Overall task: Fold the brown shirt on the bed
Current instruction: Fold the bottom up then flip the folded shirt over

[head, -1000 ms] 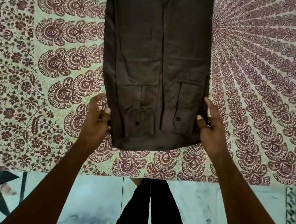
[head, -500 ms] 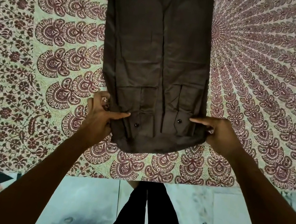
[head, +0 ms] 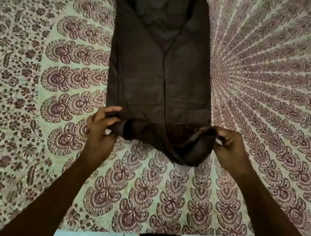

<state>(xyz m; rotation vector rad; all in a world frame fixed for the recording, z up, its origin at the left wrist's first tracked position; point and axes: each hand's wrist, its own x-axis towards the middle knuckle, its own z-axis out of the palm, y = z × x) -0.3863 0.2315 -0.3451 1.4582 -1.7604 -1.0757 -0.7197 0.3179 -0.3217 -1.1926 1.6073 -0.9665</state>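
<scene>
Since a moment ago, the near end of the brown shirt [head: 161, 68] is coming up off the bed [head: 35, 79]. The left hand [head: 99, 127] and right hand [head: 229, 147] are each pinching a bottom corner, lifting it while the rest is lying flat.
</scene>
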